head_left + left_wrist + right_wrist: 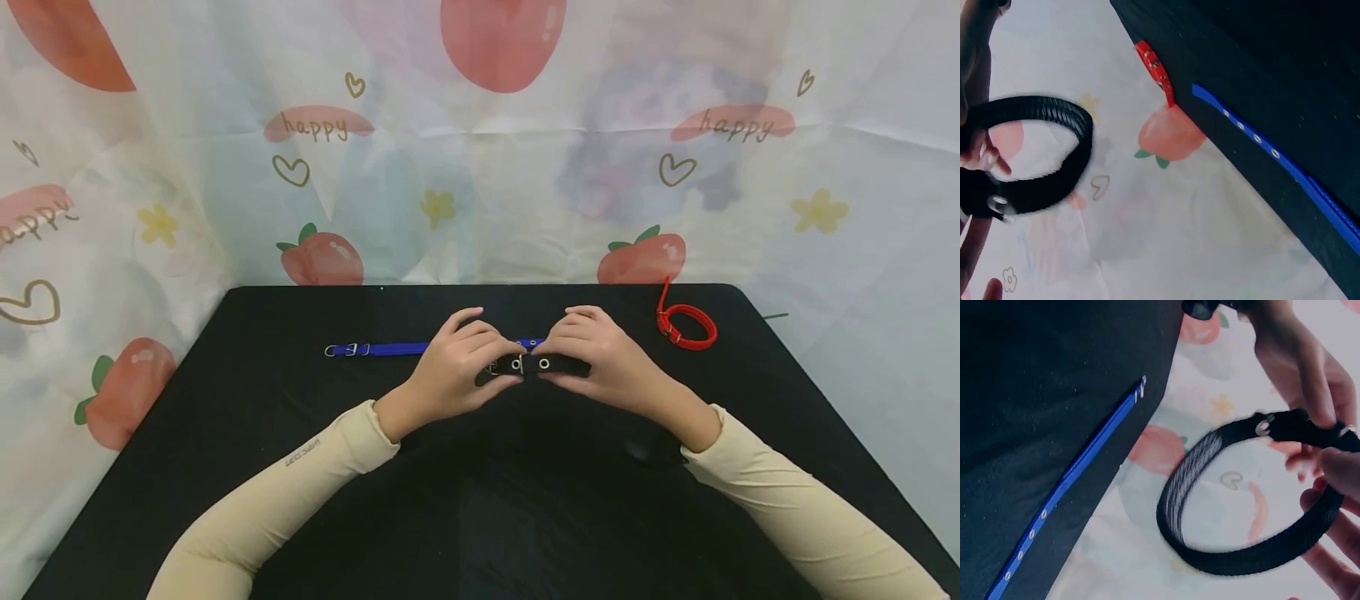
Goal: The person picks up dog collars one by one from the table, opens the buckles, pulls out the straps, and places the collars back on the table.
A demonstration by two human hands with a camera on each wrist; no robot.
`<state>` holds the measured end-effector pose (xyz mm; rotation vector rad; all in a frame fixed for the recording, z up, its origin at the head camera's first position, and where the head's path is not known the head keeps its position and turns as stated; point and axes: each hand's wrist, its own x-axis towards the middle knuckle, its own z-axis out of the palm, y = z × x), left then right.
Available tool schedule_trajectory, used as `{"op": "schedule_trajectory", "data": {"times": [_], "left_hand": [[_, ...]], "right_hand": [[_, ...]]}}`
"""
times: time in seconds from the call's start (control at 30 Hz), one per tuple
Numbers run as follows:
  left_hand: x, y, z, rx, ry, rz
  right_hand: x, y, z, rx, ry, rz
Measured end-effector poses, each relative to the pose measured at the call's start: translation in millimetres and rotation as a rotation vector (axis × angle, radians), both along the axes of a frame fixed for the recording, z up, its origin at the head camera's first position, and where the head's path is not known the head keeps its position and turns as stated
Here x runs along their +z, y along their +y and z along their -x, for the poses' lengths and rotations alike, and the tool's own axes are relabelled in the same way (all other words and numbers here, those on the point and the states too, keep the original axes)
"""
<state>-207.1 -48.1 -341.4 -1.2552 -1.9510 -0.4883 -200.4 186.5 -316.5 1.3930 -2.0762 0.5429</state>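
Spanning left grip [463, 363] to right grip [596, 358]: looped black strap [532, 364].

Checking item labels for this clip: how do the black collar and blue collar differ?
The black collar curves into a loop; the blue collar lies nearly straight. The left hand and right hand hold the black collar; the blue collar rests on the table. Both have metal-ringed holes.

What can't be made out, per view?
Head: middle of the blue strap, hidden behind the left grip.
Head: fittings on the red strap, too small.
Left wrist: buckle end of the blue strap, cut by right edge.
Left wrist: metal fitting on the black strap, blurred.
Right wrist: dark object, cut by top edge; identity unclear.
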Motion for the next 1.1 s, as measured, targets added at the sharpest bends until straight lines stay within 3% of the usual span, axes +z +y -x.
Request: {"op": "schedule_trajectory", "data": {"times": [0.13, 0.33, 0.57, 0.73, 0.9, 1.1], "left_hand": [[2.0, 0.4, -2.4, 0.015, 0.028, 0.019], [2.4, -4.6, -4.0, 0.067, 0.01, 0.012], [7.4, -3.2, -5.1, 0.08, 0.002, 0.027], [11.4, 2.6, -5.2, 0.096, 0.068, 0.064], [12.8, 8.6, -6.2, 0.116, 0.157, 0.093], [11.6, 6.5, -5.6, 0.148, 0.23, 0.082]], "right_hand": [[0.2, -3.4, -2.7, -0.018, 0.03, -0.019], [1.6, 4.3, -3.4, -0.022, 0.009, 0.054], [3.2, 1.7, -3.9, -0.02, 0.126, 0.065], [2.3, -4.2, -6.0, -0.036, 0.225, 0.059], [-1.4, -10.4, -8.4, -0.102, 0.346, -0.003], [-3.4, -6.1, -6.9, -0.162, 0.339, -0.025]]}}
